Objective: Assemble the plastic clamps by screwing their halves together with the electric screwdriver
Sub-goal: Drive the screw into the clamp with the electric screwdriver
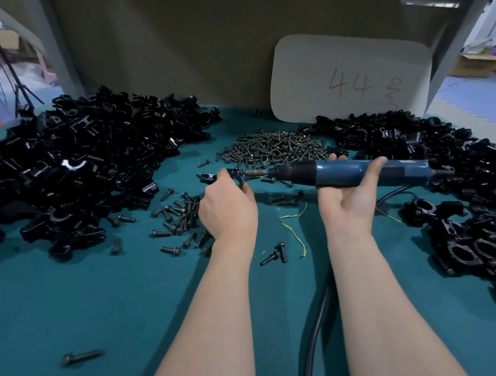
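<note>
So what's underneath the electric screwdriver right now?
The right hand holds the electric screwdriver from below. Under both, on the teal mat, lie a few loose screws, yellow thread and a black cable. The mat directly beneath the hand is covered.

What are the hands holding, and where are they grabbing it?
The left hand pinches a black clamp by its curved part. The right hand holds the blue electric screwdriver around the middle of its body.
</note>
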`<state>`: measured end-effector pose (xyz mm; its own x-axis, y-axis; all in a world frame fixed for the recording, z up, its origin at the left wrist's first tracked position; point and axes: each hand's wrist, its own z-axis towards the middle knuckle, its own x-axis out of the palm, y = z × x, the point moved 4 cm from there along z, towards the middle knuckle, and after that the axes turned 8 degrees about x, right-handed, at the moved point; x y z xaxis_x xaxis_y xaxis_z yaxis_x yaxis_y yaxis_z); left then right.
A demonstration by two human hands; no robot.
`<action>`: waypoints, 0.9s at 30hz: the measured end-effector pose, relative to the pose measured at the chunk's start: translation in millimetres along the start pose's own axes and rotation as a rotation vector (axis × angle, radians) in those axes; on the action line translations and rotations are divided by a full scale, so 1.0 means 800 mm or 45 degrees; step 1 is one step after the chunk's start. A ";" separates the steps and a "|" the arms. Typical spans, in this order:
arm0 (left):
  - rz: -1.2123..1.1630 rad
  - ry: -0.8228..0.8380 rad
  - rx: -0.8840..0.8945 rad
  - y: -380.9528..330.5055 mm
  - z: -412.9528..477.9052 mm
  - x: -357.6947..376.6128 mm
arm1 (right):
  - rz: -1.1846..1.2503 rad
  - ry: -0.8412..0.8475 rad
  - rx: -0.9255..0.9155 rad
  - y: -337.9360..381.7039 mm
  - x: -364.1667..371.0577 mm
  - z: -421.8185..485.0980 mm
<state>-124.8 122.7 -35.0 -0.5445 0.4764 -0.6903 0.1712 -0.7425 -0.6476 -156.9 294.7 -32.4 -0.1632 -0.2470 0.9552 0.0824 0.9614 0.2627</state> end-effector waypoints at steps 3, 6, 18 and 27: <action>0.004 -0.014 0.003 0.000 0.000 0.000 | -0.008 0.016 -0.002 0.000 0.001 -0.001; 0.005 -0.037 -0.005 0.002 0.001 0.001 | -0.019 0.034 0.001 0.000 0.003 0.000; 0.294 0.283 0.025 0.008 0.018 0.000 | -0.095 0.231 -0.051 0.010 0.015 0.002; 0.232 0.416 -0.008 0.010 0.020 -0.006 | -0.070 0.271 -0.034 0.014 0.020 0.000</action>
<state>-134.0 106.6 -31.3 -0.2139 0.4625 -0.8605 0.2469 -0.8266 -0.5057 -158.9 301.7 -14.3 0.0424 -0.3219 0.9458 0.1058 0.9428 0.3161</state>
